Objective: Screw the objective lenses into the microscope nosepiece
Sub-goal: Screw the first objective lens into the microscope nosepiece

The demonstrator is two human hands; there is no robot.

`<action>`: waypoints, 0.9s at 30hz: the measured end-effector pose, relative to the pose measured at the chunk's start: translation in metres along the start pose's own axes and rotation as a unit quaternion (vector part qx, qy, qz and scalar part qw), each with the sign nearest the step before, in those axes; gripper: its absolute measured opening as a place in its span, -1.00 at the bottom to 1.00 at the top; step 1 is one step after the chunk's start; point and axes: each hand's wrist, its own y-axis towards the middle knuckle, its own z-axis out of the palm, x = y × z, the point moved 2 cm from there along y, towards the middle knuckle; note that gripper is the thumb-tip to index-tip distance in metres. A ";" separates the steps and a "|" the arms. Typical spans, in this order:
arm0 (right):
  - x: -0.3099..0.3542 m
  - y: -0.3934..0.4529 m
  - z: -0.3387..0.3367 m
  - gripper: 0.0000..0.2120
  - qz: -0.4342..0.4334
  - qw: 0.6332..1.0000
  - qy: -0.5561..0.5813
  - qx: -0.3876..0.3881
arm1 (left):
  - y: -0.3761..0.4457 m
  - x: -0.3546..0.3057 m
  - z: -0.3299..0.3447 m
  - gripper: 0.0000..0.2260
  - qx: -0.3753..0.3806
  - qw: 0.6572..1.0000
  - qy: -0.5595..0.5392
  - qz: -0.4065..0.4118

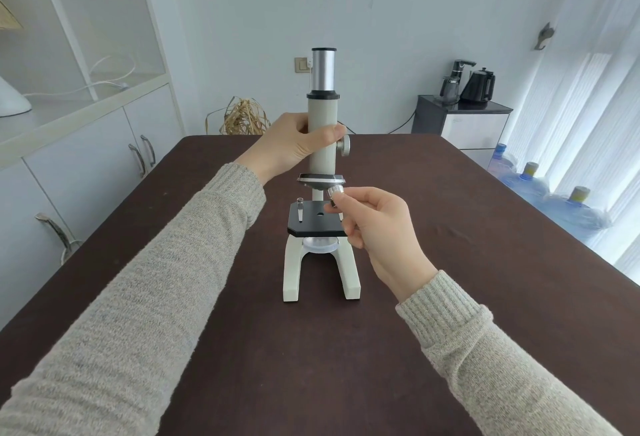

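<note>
The small silver knurled objective lens (pixel 335 190) sits just under the right rim of the black-and-chrome nosepiece disc (pixel 321 179), its long axis tilted up into it. The right hand (pixel 375 227) pinches it from below-right; the left hand (pixel 298 143) grips the cream microscope tube (pixel 322 137). The thread seating is hidden, as are the other sockets.

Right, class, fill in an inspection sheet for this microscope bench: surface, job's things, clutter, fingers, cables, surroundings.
Surface: dark brown table, bare around the stand.
Job's things: microscope upright; objective lens at the nosepiece; seating cannot be told.
Clutter: nothing seen on the table.
Fingers: left hand grips the body tube; right hand pinches the lens.
Cables: white cable in the cabinet; dark cable behind the table.
Surroundings: kettle on a side cabinet, water bottles by the window.
</note>
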 end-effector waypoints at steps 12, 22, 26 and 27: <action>-0.004 -0.001 0.003 -0.87 -0.004 1.000 0.010 -0.014 | 0.001 0.001 0.000 -0.54 -0.007 1.000 -0.004 -0.009; -0.005 0.003 0.000 -0.87 0.030 0.998 0.043 0.030 | -0.001 -0.001 0.001 -0.37 -0.008 1.000 -0.008 -0.001; -0.005 0.003 0.001 -0.87 0.024 0.998 0.037 0.039 | -0.002 -0.002 0.000 -0.37 -0.004 1.000 -0.011 -0.001; -0.004 0.003 0.001 -0.85 0.021 0.998 0.033 0.041 | -0.002 -0.002 0.000 -0.37 -0.004 1.000 -0.011 -0.002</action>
